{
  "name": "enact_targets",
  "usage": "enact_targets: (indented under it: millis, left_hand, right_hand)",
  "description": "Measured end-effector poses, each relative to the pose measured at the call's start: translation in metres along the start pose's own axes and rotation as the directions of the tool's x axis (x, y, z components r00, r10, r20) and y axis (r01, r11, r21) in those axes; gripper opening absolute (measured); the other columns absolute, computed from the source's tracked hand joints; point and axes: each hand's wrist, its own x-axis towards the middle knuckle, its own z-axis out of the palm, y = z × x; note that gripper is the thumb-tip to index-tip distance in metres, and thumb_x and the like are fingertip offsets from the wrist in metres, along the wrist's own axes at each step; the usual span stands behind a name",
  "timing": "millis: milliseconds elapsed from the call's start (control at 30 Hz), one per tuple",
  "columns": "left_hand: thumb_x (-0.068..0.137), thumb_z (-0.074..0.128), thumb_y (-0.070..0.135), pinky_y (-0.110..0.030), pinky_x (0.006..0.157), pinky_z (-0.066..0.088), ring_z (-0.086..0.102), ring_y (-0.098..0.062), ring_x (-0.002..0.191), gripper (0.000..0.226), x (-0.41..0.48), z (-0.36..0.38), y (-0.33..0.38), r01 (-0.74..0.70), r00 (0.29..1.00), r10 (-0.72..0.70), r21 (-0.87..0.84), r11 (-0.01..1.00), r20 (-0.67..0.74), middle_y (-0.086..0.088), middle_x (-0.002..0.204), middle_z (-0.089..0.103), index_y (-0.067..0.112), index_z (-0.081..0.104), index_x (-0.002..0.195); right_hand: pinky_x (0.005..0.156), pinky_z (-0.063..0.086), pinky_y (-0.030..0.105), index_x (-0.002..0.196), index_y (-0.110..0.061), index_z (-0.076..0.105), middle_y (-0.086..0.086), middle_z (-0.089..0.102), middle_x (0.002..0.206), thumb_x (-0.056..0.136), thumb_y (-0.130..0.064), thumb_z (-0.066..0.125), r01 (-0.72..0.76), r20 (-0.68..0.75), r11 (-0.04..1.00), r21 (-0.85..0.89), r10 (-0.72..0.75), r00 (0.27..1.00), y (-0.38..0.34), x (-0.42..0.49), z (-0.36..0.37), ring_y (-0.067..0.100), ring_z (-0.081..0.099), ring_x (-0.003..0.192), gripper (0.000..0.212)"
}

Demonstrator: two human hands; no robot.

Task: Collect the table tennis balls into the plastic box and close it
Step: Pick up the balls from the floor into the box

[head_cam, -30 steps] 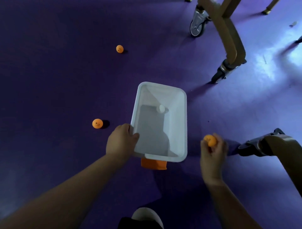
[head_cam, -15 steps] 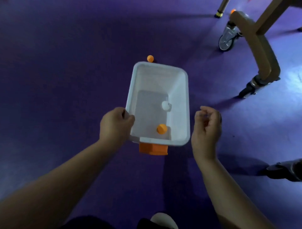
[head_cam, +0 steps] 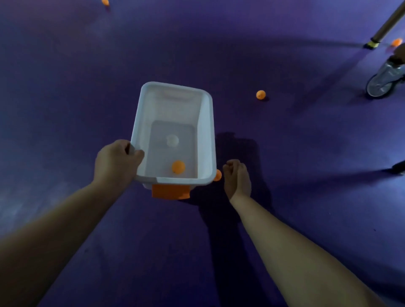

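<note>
the left hand [head_cam: 118, 161] grips the near left rim of the plastic box [head_cam: 207, 135], thumb hooked over the edge to the inside and the other fingers wrapped on the outside wall; the left forearm runs in from the lower left corner of the view, nearly straight, with the wrist in line with the arm. the box is open, without a lid, white and translucent, held above the purple floor [head_cam: 65, 87] with its long axis pointing away from the person. an orange latch [head_cam: 169, 191] hangs below its near short wall. inside the box, a white ball [head_cam: 172, 140] lies near the middle of the bottom and an orange ball [head_cam: 178, 167] lies close to the near wall. the right hand [head_cam: 237, 177] is just beside the near right corner of the box, back of the hand up, fingers curled inward into a loose fist; whether it holds anything cannot be told. the right forearm extends from the lower right, angled toward the box. a second orange ball [head_cam: 218, 175] shows partly between the box corner and the right hand, its lower part hidden by the rim; contact with the hand cannot be told. on the floor, a third orange ball [head_cam: 260, 95] lies well apart to the right of the box, a fourth [head_cam: 105, 2] at the top edge, and a fifth [head_cam: 397, 42] at the far right beside a furniture leg [head_cam: 388, 23]. a caster wheel [head_cam: 383, 82] stands at the right edge.
</note>
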Motion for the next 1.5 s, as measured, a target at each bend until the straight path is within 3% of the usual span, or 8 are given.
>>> enact_targets:
  millis: [133, 233, 433, 567, 667, 833, 1000, 1500]
  left_hand:
    - [0.082, 0.06, 0.015, -0.029, 0.046, 0.026, 0.031, -0.016, 0.049, 0.031, -0.004, -0.011, -0.021, 0.054, 0.998, -0.052, 0.073, 0.996, -0.034, -0.002, 0.054, 0.037, 0.005, 0.039, 0.06]
    - [0.081, 0.061, 0.015, -0.029, 0.047, 0.027, 0.032, -0.016, 0.048, 0.033, -0.002, -0.014, -0.029, 0.078, 0.996, -0.073, 0.105, 0.991, -0.052, -0.002, 0.052, 0.037, 0.007, 0.039, 0.058]
    - [0.081, 0.06, 0.017, -0.033, 0.05, 0.029, 0.037, -0.023, 0.053, 0.034, 0.003, -0.005, -0.012, 0.11, 0.994, -0.108, 0.101, 0.989, -0.026, -0.004, 0.054, 0.041, 0.011, 0.038, 0.056]
    - [0.08, 0.059, 0.019, -0.03, 0.047, 0.027, 0.034, -0.016, 0.05, 0.032, 0.011, 0.008, 0.02, 0.1, 0.995, -0.1, 0.089, 0.991, -0.008, -0.001, 0.056, 0.041, 0.011, 0.039, 0.057]
    - [0.08, 0.057, 0.02, -0.03, 0.048, 0.03, 0.039, -0.018, 0.053, 0.026, 0.023, 0.019, 0.046, 0.08, 0.996, -0.083, 0.08, 0.994, 0.035, -0.002, 0.059, 0.045, 0.008, 0.044, 0.062]
    - [0.084, 0.057, 0.019, -0.027, 0.047, 0.029, 0.04, -0.015, 0.053, 0.021, 0.055, 0.031, 0.096, -0.048, 0.992, 0.033, 0.125, 0.991, 0.12, 0.0, 0.061, 0.048, 0.011, 0.048, 0.067]
    - [0.084, 0.059, 0.019, -0.027, 0.051, 0.035, 0.046, -0.015, 0.059, 0.013, 0.083, 0.028, 0.146, -0.109, 0.979, 0.083, 0.134, 0.985, 0.186, -0.004, 0.071, 0.057, 0.007, 0.06, 0.079]
    - [0.083, 0.057, 0.017, -0.032, 0.049, 0.035, 0.052, -0.029, 0.058, 0.018, 0.214, 0.095, 0.169, -0.054, 0.989, 0.039, 0.105, 0.993, 0.143, -0.019, 0.071, 0.061, 0.0, 0.058, 0.076]
  right_hand:
    - [0.093, 0.037, 0.032, 0.139, -0.029, 0.039, 0.004, 0.035, 0.135, 0.093, -0.034, 0.05, 0.164, 0.24, 0.963, -0.213, -0.111, 0.964, 0.011, 0.008, 0.018, 0.022, 0.036, 0.123, 0.048]
    - [0.089, 0.037, 0.025, 0.134, -0.027, 0.044, 0.003, 0.04, 0.131, 0.09, -0.023, 0.057, 0.273, 0.326, 0.926, -0.261, -0.182, 0.928, 0.022, 0.009, 0.02, 0.019, 0.041, 0.118, 0.046]
    - [0.07, 0.041, 0.024, 0.101, -0.024, 0.047, -0.009, 0.054, 0.093, 0.089, -0.034, 0.055, 0.202, -0.017, 0.938, 0.282, -0.205, 0.979, -0.02, 0.019, -0.015, 0.005, 0.053, 0.08, 0.017]
    - [0.067, 0.042, 0.018, 0.093, -0.027, 0.052, -0.015, 0.054, 0.086, 0.081, -0.066, 0.041, 0.438, -0.17, 0.863, 0.251, -0.406, 0.898, -0.064, 0.039, -0.042, 0.007, 0.052, 0.078, 0.043]
    - [0.074, 0.041, 0.013, 0.103, -0.017, 0.06, -0.013, 0.048, 0.097, 0.08, -0.064, 0.043, 0.563, -0.131, 0.809, 0.17, -0.548, 0.826, -0.082, 0.056, -0.057, 0.009, 0.048, 0.09, 0.055]
    - [0.066, 0.042, 0.009, 0.094, -0.029, 0.058, -0.009, 0.058, 0.096, 0.092, -0.031, 0.052, 0.404, -0.21, 0.855, 0.325, -0.351, 0.913, -0.079, 0.1, -0.106, 0.0, 0.054, 0.08, 0.006]
    - [0.073, 0.052, 0.032, 0.089, -0.025, 0.06, -0.005, 0.063, 0.088, 0.094, -0.024, 0.048, 0.233, -0.229, 0.905, 0.357, -0.157, 0.961, -0.059, 0.129, -0.136, 0.013, 0.059, 0.081, 0.013]
    - [0.05, 0.039, 0.024, 0.076, -0.019, 0.059, -0.007, 0.056, 0.066, 0.092, -0.019, 0.045, -0.085, -0.203, 0.977, 0.195, 0.125, 0.971, -0.047, 0.251, -0.126, 0.008, 0.048, 0.058, 0.021]
